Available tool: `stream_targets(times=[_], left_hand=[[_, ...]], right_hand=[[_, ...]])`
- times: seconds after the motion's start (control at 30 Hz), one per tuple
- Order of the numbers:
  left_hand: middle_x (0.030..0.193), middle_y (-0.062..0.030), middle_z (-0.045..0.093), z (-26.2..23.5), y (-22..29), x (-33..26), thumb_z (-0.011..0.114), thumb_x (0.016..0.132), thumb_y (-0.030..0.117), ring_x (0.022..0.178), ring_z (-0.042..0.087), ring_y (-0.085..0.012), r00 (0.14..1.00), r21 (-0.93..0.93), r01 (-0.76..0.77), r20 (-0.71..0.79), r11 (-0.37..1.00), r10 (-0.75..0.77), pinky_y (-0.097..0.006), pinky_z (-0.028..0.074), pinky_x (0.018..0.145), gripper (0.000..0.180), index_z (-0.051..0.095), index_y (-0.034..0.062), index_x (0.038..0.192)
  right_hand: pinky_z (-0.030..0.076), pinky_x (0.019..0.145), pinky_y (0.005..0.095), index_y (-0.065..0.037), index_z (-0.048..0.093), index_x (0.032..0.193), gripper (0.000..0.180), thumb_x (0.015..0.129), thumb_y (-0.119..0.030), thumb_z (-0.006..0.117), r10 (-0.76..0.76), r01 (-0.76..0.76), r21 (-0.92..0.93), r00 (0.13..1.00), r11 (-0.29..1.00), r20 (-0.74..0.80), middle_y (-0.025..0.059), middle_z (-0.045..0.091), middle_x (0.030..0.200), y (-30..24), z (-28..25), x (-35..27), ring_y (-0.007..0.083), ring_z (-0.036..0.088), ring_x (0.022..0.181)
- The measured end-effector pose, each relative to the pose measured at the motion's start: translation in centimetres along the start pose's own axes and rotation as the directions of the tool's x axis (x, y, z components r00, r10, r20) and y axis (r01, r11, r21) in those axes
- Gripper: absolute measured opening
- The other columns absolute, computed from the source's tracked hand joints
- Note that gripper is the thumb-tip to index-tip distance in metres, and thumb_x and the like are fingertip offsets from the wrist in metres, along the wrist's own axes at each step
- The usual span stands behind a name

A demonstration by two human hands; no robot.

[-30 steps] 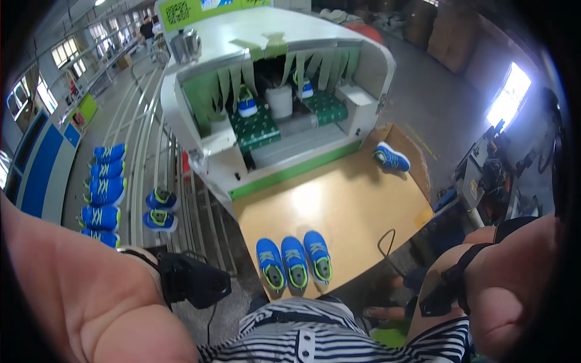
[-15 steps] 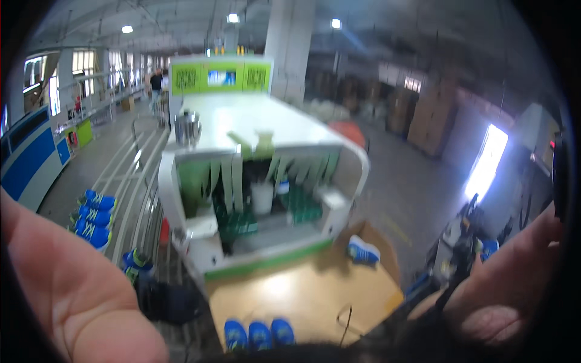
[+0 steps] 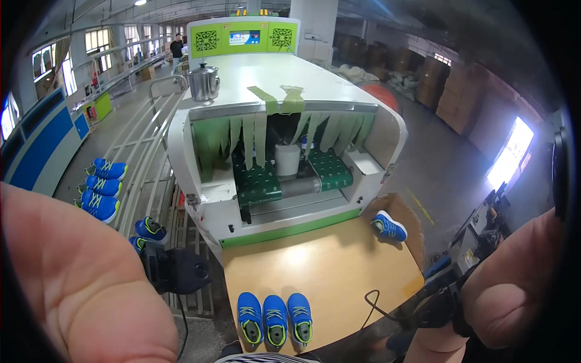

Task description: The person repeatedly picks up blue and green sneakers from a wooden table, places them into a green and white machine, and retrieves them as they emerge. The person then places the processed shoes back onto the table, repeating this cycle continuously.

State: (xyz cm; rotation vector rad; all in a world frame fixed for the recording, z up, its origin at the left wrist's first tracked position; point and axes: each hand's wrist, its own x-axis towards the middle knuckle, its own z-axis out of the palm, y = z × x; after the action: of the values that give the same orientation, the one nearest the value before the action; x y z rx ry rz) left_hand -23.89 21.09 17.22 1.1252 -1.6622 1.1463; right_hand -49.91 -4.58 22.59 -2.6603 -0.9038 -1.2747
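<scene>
My left hand (image 3: 78, 284) fills the left edge, raised very close to the camera; its fingers are out of the picture. My right hand (image 3: 514, 284) is likewise raised at the right edge, with its fingers hidden. A black device (image 3: 181, 270) with a cable sits beside my left hand, and another black device (image 3: 436, 308) is by my right wrist. Below, on a light wooden tabletop (image 3: 339, 290), stand three blue shoes (image 3: 275, 317) in a row near the front edge. A single blue shoe with a white sole (image 3: 388, 226) lies at the table's far right corner.
A white and green conveyor machine (image 3: 290, 78) stands behind the table, with strip curtains and a green belt (image 3: 257, 187). A metal pot (image 3: 204, 83) sits on top. More blue shoes (image 3: 101, 186) stand on a rack (image 3: 145, 133) at left. A person (image 3: 176, 47) stands far off.
The view has tilted downward and shifted left, so the machine, table and shoes show higher and further right. Both hands stay raised at the sides. The picture is sharper now.
</scene>
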Motion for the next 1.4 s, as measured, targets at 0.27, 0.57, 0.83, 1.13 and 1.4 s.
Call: stream_targets(times=[0.27,0.57,0.83,1.13,1.4], left_hand=[[0.167,-0.0143,0.024,-0.9,-0.4,0.4,0.046,0.104,0.055,0.151,0.028,-0.0419,0.999,0.081,-0.048,-0.004,0.996,0.048,-0.058,0.024,0.122,0.065,0.034,0.0191,0.157],[0.167,-0.0145,0.025,-5.4,-1.9,6.6,0.046,0.104,0.054,0.151,0.028,-0.0415,0.909,0.335,-0.138,-0.331,0.932,0.254,-0.058,0.024,0.122,0.065,0.034,0.019,0.157],[0.145,-0.0201,0.051,-3.4,-0.6,-1.9,0.069,0.087,0.017,0.129,0.053,-0.0397,0.987,0.086,0.147,-0.081,0.985,-0.14,-0.054,0.041,0.104,0.038,0.064,0.0098,0.123],[0.135,-0.0136,0.063,6.1,8.3,-22.9,0.07,0.088,0.01,0.118,0.061,-0.0332,0.345,0.166,0.843,0.564,0.512,-0.75,-0.043,0.047,0.1,0.03,0.071,0.0085,0.118],[0.134,-0.014,0.064,6.9,9.4,-27.9,0.067,0.091,0.015,0.119,0.062,-0.0324,0.078,0.289,0.907,0.602,0.308,-0.795,-0.043,0.047,0.101,0.027,0.071,0.006,0.116]], right_hand=[[0.034,0.107,0.0602,-0.01,0.025,0.152,0.081,0.09,-0.023,0.074,-0.019,0.02,0.014,1.0,1.0,-0.012,0.0266,0.04,0.148,1.4,1.5,-0.3,0.0385,0.043,0.133],[0.031,0.111,0.0637,-0.012,0.018,0.158,0.09,0.089,-0.022,0.076,-0.062,0.064,0.073,0.998,0.995,-0.025,0.0272,0.036,0.154,1.7,1.9,0.7,0.0394,0.04,0.14],[0.028,0.115,0.0667,-0.014,0.012,0.163,0.099,0.089,-0.021,0.077,-0.008,0.015,0.171,0.999,0.985,-0.045,0.0278,0.032,0.16,-1.6,-1.0,0.1,0.0401,0.037,0.145],[0.048,0.1,0.0432,-0.005,0.068,0.115,0.028,0.087,-0.008,0.072,0.785,-0.825,0.134,0.564,0.549,0.256,0.0162,0.064,0.121,-0.2,26.3,-17.8,0.0351,0.058,0.116],[0.038,0.113,0.047,0.004,0.053,0.135,0.07,0.078,-0.023,0.084,0.998,-0.997,-0.05,-0.051,-0.053,-0.039,0.0251,0.055,0.136,10.6,29.9,-35.0,0.0403,0.05,0.129]])
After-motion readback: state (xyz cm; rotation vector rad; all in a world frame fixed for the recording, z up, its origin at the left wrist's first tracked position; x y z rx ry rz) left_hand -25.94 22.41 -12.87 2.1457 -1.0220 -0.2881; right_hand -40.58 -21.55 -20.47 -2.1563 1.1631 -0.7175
